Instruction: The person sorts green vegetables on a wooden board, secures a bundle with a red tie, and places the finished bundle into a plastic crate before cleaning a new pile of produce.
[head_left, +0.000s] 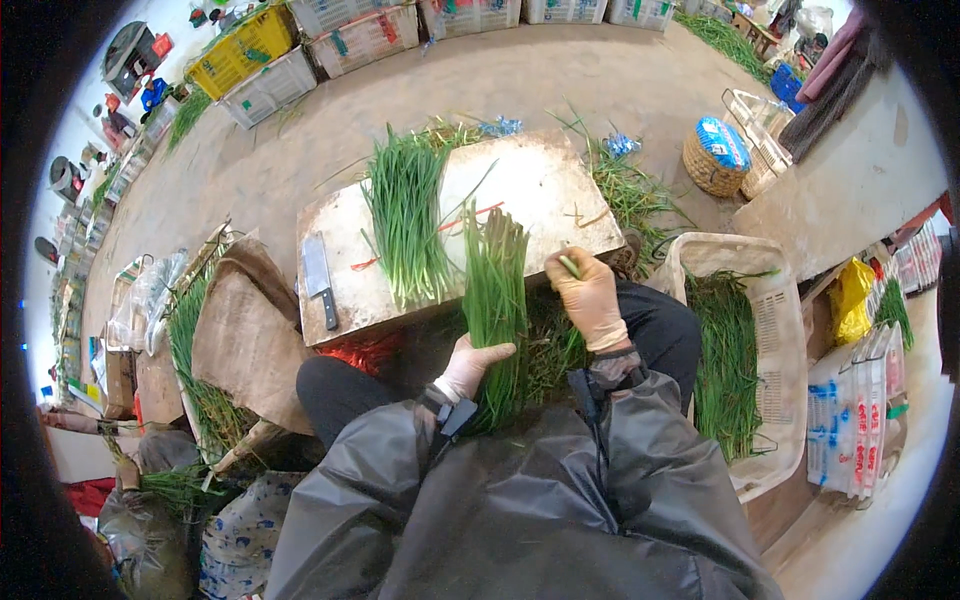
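My left hand (474, 365), in a pale glove, grips a thick bunch of garlic chives (496, 300) held upright over my lap. To its right, my gloved right hand (589, 294) is closed around a short pale green thing like a wooden-handled tool or stalk (570, 264); its exact kind is unclear. Before me stands a low worn board table (540, 172). On it lie a loose pile of green chives (409, 217), a cleaver with a black handle (318, 270) and a red tie (471, 216).
At my right, a white plastic crate (780, 330) holds more chives. Sacking (247, 330) covers chives at my left. Cut scraps (630, 195) litter the floor beyond the table. A wicker basket (712, 169) stands farther right. Stacked crates (367, 37) line the far side. Another person's sleeve (142, 540) shows lower left.
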